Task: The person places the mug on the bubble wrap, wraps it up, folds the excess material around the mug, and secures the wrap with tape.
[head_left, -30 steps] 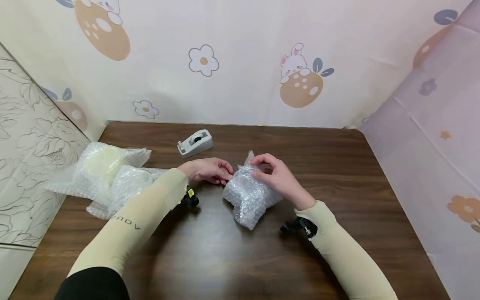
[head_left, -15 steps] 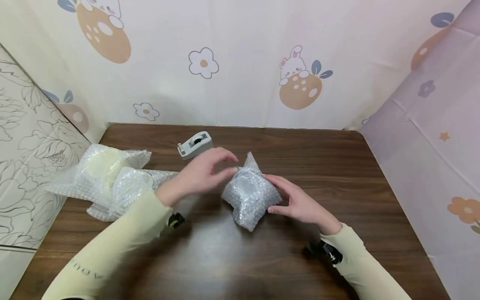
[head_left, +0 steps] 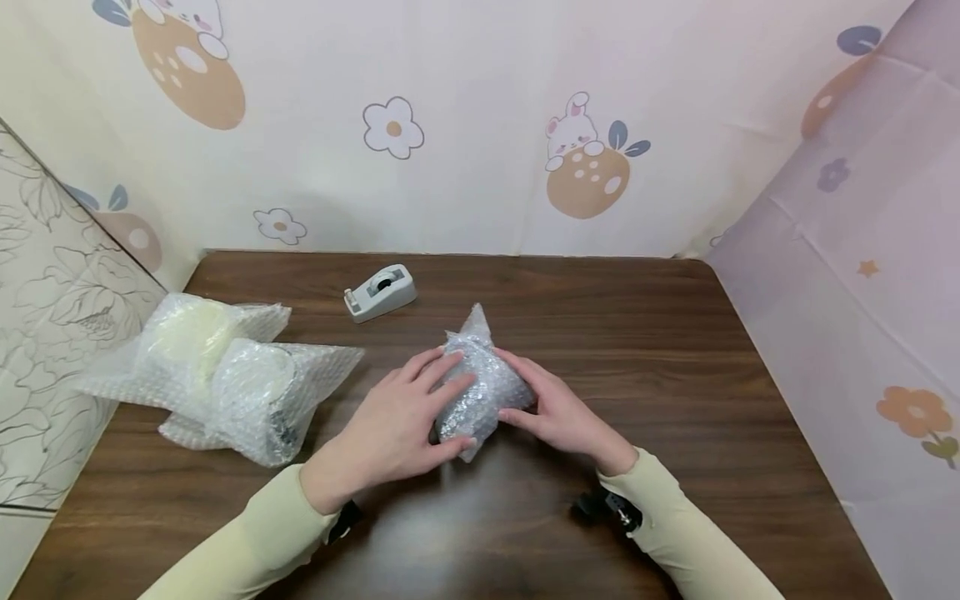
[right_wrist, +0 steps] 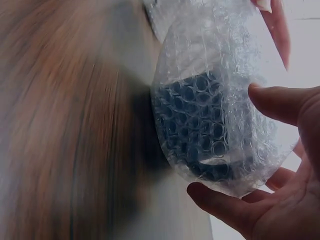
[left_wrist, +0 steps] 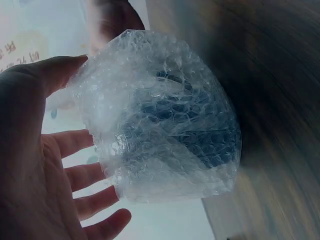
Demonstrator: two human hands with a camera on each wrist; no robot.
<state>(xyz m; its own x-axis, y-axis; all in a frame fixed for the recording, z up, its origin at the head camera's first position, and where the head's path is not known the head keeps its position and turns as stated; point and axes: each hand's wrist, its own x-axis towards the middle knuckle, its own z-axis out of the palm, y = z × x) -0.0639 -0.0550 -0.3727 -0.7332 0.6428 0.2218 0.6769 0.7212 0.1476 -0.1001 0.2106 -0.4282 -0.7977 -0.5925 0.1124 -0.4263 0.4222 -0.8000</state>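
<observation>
A package [head_left: 491,385] in clear bubble wrap rests on the table between the two hands, a pointed flap of wrap sticking up on its far side. Something dark blue shows through the wrap in the left wrist view, low on the package [left_wrist: 175,125]. Over its left side and top, my left hand [head_left: 397,421] lies with spread, fairly straight fingers touching the wrap. My right hand [head_left: 566,412] holds the right side, thumb at the near face and fingers round the far side. From the right wrist, fingertips [right_wrist: 195,190] show against the package's lower edge.
A grey-white tape dispenser [head_left: 381,293] stands farther back. To the left sit two bubble-wrapped bundles, a pale yellow one [head_left: 191,337] and a whitish one [head_left: 258,383] in front of it. The patterned wall sheet [head_left: 480,200] rises behind the brown table [head_left: 637,333].
My left hand has moved from the package's far left edge down onto its left side and top. My right hand has gone from the top to the right side. The package looks turned slightly.
</observation>
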